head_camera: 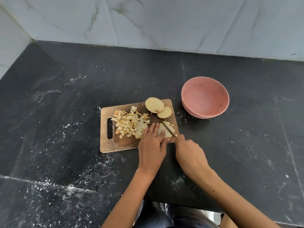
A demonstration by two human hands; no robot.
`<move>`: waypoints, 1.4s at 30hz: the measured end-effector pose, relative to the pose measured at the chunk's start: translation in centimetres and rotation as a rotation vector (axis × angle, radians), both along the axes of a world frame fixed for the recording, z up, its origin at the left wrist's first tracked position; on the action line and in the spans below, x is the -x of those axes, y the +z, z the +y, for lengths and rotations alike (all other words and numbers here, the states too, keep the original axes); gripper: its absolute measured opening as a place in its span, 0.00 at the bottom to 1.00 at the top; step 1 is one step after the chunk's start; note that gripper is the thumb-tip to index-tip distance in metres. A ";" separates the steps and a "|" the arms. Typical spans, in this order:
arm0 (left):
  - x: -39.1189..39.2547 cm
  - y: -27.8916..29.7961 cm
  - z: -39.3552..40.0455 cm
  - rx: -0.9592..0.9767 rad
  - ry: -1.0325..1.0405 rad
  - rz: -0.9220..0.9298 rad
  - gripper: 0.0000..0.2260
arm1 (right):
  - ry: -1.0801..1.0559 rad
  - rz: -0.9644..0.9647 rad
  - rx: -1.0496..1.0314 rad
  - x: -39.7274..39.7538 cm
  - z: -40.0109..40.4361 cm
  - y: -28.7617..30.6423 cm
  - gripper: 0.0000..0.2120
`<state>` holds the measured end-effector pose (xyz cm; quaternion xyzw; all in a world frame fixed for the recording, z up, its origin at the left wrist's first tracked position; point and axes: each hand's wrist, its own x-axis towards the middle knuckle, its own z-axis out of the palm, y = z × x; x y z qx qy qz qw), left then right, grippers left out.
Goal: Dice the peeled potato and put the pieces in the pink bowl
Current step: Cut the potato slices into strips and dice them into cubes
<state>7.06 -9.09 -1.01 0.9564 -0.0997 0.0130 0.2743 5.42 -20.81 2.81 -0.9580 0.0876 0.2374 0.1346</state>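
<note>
I can read no writing, label, brand, number or sign anywhere in front of me.
</note>
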 end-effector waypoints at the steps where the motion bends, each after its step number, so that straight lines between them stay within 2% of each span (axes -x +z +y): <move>1: 0.0 0.0 0.0 -0.002 -0.001 -0.001 0.12 | -0.005 -0.002 0.011 -0.1 0.3 -0.1 0.09; 9: -0.1 0.0 0.0 -0.032 -0.003 -0.012 0.11 | -0.006 0.005 0.037 -0.6 1.2 -0.7 0.10; 13: -0.1 -0.1 -0.1 -0.049 0.008 -0.028 0.11 | 0.010 0.058 0.012 2.4 -0.3 -0.9 0.04; 17: 0.0 -0.2 -0.1 -0.078 0.013 -0.054 0.10 | 0.010 0.085 -0.036 4.9 -1.7 -0.9 0.09; 24: 0.0 -0.2 0.1 -0.106 0.017 -0.088 0.10 | -0.012 0.026 -0.180 5.5 -3.1 -0.7 0.13; 31: 0.2 -0.2 0.2 -0.076 -0.002 -0.088 0.10 | -0.034 -0.021 -0.166 5.0 -2.5 -0.8 0.13; 38: 0.0 -0.3 0.9 -0.046 0.008 -0.118 0.10 | -0.040 -0.124 -0.248 3.2 -2.0 0.5 0.14; 42: -0.1 -0.1 1.1 -0.055 -0.001 -0.114 0.11 | -0.038 -0.072 -0.218 1.6 -1.2 0.6 0.14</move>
